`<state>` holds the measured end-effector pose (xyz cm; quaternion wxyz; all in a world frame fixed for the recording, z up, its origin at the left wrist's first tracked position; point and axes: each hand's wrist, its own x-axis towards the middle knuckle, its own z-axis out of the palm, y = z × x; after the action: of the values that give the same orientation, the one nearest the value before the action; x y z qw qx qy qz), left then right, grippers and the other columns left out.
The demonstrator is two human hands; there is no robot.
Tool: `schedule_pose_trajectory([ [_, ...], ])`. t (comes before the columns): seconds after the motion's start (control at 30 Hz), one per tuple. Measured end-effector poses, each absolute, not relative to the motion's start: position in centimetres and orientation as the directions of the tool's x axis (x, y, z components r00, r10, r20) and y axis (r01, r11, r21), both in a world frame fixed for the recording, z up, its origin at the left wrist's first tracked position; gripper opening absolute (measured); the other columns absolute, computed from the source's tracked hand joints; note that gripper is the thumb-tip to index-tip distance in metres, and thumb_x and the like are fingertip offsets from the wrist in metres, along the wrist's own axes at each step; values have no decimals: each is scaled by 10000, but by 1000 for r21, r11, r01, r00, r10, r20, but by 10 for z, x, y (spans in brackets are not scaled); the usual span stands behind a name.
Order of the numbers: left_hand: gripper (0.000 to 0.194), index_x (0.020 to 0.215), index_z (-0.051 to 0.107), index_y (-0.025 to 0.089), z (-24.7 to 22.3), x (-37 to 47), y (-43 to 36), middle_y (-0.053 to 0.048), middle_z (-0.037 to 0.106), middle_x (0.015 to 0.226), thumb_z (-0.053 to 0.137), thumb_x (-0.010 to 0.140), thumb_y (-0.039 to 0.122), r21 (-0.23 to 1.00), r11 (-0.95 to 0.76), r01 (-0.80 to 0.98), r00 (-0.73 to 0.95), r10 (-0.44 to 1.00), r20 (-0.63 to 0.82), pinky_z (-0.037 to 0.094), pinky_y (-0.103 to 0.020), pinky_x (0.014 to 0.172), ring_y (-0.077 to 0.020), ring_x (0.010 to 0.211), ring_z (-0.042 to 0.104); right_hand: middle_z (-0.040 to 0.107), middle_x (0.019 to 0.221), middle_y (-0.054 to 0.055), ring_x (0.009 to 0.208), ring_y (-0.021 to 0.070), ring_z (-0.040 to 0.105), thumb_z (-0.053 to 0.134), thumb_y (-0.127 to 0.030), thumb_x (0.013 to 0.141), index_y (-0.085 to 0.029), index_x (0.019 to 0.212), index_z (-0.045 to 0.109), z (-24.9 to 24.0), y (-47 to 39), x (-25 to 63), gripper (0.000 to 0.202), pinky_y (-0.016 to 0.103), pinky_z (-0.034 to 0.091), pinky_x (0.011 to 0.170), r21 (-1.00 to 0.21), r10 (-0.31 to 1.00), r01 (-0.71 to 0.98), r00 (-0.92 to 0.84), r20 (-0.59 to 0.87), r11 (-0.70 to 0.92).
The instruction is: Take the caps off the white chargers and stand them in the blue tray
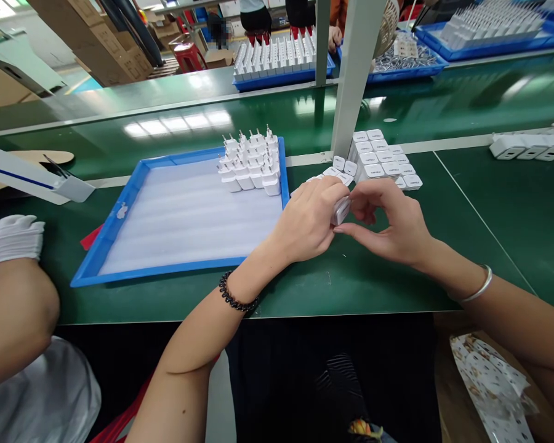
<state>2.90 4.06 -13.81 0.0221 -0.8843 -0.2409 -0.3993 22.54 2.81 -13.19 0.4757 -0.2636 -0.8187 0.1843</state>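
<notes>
My left hand is closed around a small white charger, whose rounded end shows past my fingers. My right hand curves about that end with thumb and fingers apart, the tips at or very near the charger; the exact contact is hard to make out. Just behind my hands lie a few loose white charger pieces and a stacked block of white chargers. Left of them, a blue tray with a white liner holds several white plug chargers, pins up, in its far right corner.
A metal post rises behind the stack. More white chargers lie at the far right. A co-worker's white-gloved hand rests at the left, near a white box. Filled blue trays stand on the opposite bench.
</notes>
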Motion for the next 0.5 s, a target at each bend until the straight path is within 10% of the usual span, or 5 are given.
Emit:
schedule_pose_trajectory([
  [0.5, 331, 1246, 305, 211, -137, 31, 34, -108, 535, 1102, 465, 959, 251, 334, -857, 392, 529, 507, 681, 467, -365, 751, -217, 922, 541, 565, 654, -15, 548, 119, 449, 756, -268, 827, -220, 774, 584, -118, 31, 228, 186, 275, 382, 518, -700, 709, 232, -465, 529, 675],
])
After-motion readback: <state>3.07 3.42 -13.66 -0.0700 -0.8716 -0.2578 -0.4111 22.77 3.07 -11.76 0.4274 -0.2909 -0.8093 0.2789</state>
